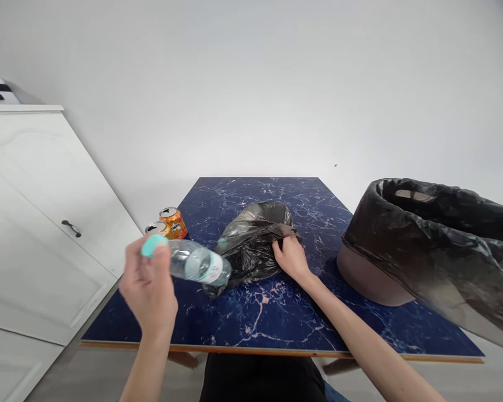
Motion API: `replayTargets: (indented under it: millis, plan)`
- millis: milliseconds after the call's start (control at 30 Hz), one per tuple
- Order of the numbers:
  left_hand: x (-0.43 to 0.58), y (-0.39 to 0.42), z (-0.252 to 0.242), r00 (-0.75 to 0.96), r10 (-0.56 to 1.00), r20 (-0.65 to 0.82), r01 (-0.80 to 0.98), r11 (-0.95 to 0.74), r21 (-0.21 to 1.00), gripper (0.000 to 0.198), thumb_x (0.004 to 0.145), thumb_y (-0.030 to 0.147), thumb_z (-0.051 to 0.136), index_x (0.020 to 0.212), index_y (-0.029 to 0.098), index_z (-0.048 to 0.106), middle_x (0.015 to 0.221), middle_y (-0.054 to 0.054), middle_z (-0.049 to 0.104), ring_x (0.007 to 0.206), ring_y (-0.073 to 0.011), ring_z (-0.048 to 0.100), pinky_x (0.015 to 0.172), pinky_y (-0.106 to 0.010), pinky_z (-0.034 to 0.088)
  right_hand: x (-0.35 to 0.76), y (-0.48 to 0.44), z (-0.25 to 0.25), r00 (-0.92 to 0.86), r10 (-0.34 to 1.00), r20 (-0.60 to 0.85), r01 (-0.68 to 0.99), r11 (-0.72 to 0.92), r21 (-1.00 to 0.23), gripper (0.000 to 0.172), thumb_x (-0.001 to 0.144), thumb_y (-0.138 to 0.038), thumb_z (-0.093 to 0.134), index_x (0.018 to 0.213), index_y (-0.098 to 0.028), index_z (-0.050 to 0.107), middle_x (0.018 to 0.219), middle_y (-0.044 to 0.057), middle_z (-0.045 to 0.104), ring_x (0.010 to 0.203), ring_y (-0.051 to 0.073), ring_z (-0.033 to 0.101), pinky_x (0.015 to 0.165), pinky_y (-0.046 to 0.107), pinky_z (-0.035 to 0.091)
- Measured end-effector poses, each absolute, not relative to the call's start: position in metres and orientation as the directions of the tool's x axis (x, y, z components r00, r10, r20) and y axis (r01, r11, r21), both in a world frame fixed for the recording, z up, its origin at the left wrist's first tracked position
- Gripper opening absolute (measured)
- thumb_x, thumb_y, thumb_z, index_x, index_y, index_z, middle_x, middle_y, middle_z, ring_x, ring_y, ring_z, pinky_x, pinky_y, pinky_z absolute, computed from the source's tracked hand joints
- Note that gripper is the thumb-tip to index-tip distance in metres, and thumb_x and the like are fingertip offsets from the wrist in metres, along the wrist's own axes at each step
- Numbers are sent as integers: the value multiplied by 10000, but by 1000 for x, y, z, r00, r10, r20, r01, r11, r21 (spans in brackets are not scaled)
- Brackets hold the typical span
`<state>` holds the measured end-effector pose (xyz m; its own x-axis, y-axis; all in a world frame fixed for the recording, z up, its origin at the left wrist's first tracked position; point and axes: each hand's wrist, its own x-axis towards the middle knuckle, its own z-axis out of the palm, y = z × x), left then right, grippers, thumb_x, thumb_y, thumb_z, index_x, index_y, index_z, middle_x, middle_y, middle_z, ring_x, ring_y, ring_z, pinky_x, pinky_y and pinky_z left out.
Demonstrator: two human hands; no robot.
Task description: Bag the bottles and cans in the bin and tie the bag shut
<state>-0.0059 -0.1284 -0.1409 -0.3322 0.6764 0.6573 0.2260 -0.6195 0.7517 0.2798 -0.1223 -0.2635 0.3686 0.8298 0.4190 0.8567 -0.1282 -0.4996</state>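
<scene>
My left hand (148, 282) grips a clear plastic bottle (199, 263) by its turquoise cap. The bottle lies nearly level in the air, its base pointing right at the near left side of a black plastic bag (251, 254). The bag rests crumpled on the blue marbled table, and something turquoise shows faintly through it. My right hand (290, 257) holds the bag's right edge, its fingertips partly hidden in the folds. Two orange cans (176, 223) stand beyond the bottle at the table's left edge, the nearer one partly covered by my left hand and the bottle.
On the right of the table (260, 329) stands a brownish bin (373, 279) lined with a large black bag (436, 240) that hangs over its rim. A white cabinet (37, 223) is at the left. Behind the table is a pale wall.
</scene>
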Motion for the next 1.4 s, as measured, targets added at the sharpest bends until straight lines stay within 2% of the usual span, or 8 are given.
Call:
replayTargets:
  millis: [100,267,500,767,867,967,1200,1400]
  plan:
    - [-18,-121,-134,-439,569,696,126,-728,674,352,1010,553,664,1088,211,691,1032,-59,751,959,-221,750,902,-390,621,279,-123,-262,367,843,394,859,-144,-492,384,1080,-275,481,1420,-124,574,1165,195,742,1058,323,747,877,369,543]
    - [-46,-99,-139,-383,421,822,393,-731,557,356,993,505,691,1149,187,663,919,-61,768,899,-247,776,930,-462,616,278,-124,-258,363,857,366,868,-169,-466,368,1080,-270,506,1396,-101,587,1186,185,737,1085,300,732,888,340,516]
    - [-71,-59,-158,-326,377,867,527,-689,498,429,996,388,682,1310,101,625,1154,-166,785,1103,-271,783,1062,-470,589,276,-126,-259,330,841,428,906,-155,-394,239,1044,-238,529,1156,-120,704,1099,187,757,1009,302,711,916,381,478]
    - [-86,-57,-173,-231,528,817,650,-541,534,770,928,422,749,1556,77,465,1438,-241,664,1313,-347,679,1151,-526,527,279,-133,-244,210,747,631,932,43,-361,193,1039,-272,577,1119,-182,729,1152,138,768,1127,335,616,1021,486,400]
    - [-83,-68,-166,-182,484,856,694,-553,460,902,899,416,789,1623,85,366,1591,-281,503,1478,-387,536,1234,-561,448,278,-134,-241,123,745,655,915,170,-365,149,1049,-272,598,1080,-209,729,1022,94,783,1065,304,631,993,454,440]
    - [-74,-82,-156,-140,446,884,721,-567,400,938,903,404,795,1647,128,295,1637,-273,434,1541,-380,460,1267,-572,402,276,-134,-243,4,761,649,876,310,-369,148,1062,-244,582,1125,-220,714,1061,77,789,1056,263,675,984,403,498]
    - [-70,-82,-161,-186,689,701,676,-428,600,1079,837,497,804,1659,147,198,1446,-257,625,1292,-407,680,1124,-621,524,271,-132,-253,-153,797,584,804,444,-395,212,1095,-214,515,1216,-236,688,1152,71,772,998,229,739,909,361,579]
    - [-76,-74,-172,-265,768,583,713,-251,655,1062,822,614,763,1641,120,299,1514,-290,581,1354,-461,634,1123,-612,522,273,-131,-254,-173,805,568,797,453,-400,272,1094,-184,483,1262,-240,689,1189,95,762,1102,264,720,998,435,572]
